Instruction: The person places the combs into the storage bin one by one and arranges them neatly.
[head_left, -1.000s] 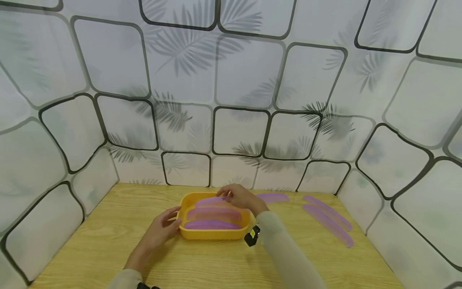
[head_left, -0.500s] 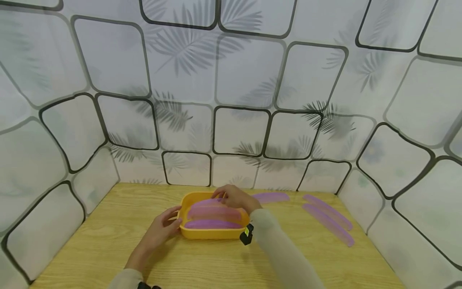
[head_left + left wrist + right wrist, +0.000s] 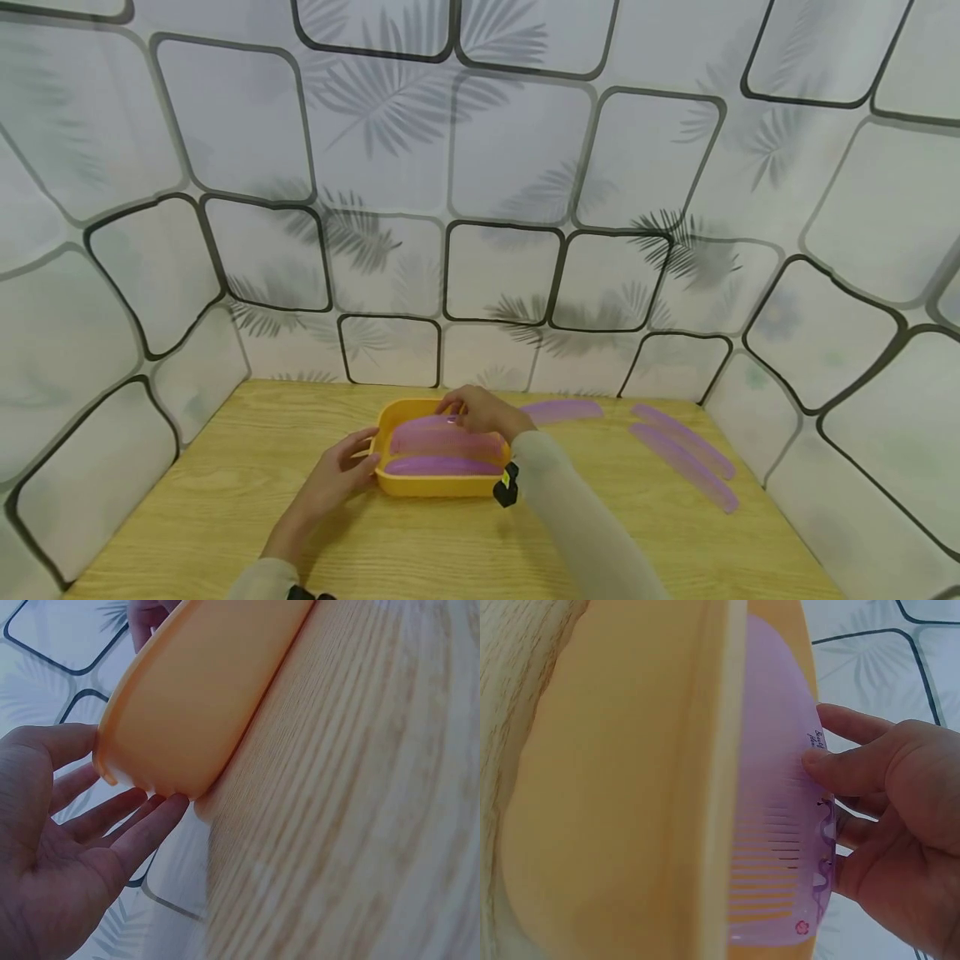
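My right hand [image 3: 480, 412] pinches a translucent purple comb [image 3: 780, 772] by its printed spine, thumb on the near face and fingers behind. The comb stands inside a yellow plastic basket [image 3: 442, 486], teeth pointing down; the basket's wall hides part of it in the right wrist view. Nearer the front wall of the basket lies another purple comb [image 3: 446, 467]. My left hand [image 3: 341, 471] is at the left end of the basket. In the left wrist view its extended fingers [image 3: 154, 829] touch the basket's outer end wall and rim.
Behind my right wrist, a purple comb [image 3: 566, 410] lies on the wooden table [image 3: 405, 550]. Two more combs, one upper [image 3: 686, 437] and one lower [image 3: 686, 467], lie slanted side by side at the right. Patterned walls [image 3: 495, 275] enclose the table at the back and sides.
My right hand has moved slightly left and toward me with the comb, which now overlaps the middle comb in the basket. My left hand stays at the basket's end.
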Available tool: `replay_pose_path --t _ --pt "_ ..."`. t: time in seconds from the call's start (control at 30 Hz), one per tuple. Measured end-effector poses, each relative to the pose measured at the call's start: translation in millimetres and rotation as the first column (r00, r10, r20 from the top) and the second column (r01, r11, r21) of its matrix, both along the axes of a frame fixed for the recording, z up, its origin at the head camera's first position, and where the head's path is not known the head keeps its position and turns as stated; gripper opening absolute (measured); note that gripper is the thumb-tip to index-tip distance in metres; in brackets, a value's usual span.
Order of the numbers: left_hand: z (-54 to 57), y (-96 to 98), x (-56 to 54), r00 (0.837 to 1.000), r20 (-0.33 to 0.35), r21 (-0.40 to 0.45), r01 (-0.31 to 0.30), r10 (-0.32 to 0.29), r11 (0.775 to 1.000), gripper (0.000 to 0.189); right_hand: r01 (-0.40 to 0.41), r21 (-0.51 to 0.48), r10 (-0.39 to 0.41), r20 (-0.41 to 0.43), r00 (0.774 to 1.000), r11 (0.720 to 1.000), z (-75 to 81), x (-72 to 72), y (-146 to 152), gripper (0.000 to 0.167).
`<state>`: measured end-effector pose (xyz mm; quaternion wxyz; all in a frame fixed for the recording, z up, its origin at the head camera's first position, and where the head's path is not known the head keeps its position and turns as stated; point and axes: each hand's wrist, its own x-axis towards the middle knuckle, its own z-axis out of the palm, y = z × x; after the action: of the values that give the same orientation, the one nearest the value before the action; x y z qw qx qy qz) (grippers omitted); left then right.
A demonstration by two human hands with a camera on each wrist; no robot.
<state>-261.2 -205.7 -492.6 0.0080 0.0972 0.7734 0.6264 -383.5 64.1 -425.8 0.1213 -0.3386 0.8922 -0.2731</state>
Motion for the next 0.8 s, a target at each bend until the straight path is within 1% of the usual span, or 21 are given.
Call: replay_pose_path --t 0.23,0.4,0.57,0.63,0.8 --pt "-0.9 -0.3 0.0 1.000 0.001 0.014 0.007 -0.007 1.000 0.057 0.025 0.015 -0.025 0.033 0.999 1.000 -0.4 0.3 0.4 0.044" --pt "-1.0 0.0 -0.1 1.000 0.003 0.013 0.000 0.000 1.000 0.056 0.015 0.018 -0.015 0.018 1.000 1.000 -2.8 -1.1 -0.9 0.045" --pt "-0.4 -0.1 0.0 1.000 0.002 0.007 0.001 -0.001 1.000 0.056 0.031 0.034 -0.032 0.029 0.999 0.999 -6.2 -3.7 -2.2 0.044" --pt "-0.2 -0.2 0.1 1.000 0.003 0.006 0.001 -0.001 1.000 0.056 0.032 0.043 -0.033 0.024 0.999 0.999 -6.7 -5.1 -3.1 0.043" --pt "0.0 0.4 0.4 1.000 0.008 0.007 -0.006 0.006 1.000 0.056 0.010 0.092 -0.007 -0.033 0.999 0.996 -7.5 -8.9 -6.4 0.037"
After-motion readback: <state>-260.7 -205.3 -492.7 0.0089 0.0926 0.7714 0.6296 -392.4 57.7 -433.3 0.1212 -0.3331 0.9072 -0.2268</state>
